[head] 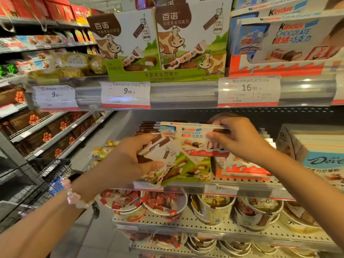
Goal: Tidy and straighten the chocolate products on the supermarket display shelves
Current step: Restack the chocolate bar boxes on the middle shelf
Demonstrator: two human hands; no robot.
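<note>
My right hand (pixel 236 138) pinches a white Kinder chocolate box (pixel 189 138) by its right end, holding it in the air in front of the middle shelf. My left hand (pixel 128 161) grips a cow-print Bainuo chocolate pack (pixel 163 155), tilted, just below and left of the Kinder box. Under them a green Bainuo display tray (pixel 193 174) and an orange-red Kinder tray (pixel 245 170) stand side by side on the middle shelf (pixel 251 189). A stack of brown-edged packs (pixel 149 127) sits behind.
The upper shelf carries Bainuo display boxes (pixel 163 45), a Kinder display box (pixel 283 43) and Ferrero Rocher packs (pixel 76 64). A Dove box (pixel 316 155) stands at the right. Round tubs of sweets (pixel 163 202) fill the lower shelves. A wire trolley (pixel 46 175) stands at the left.
</note>
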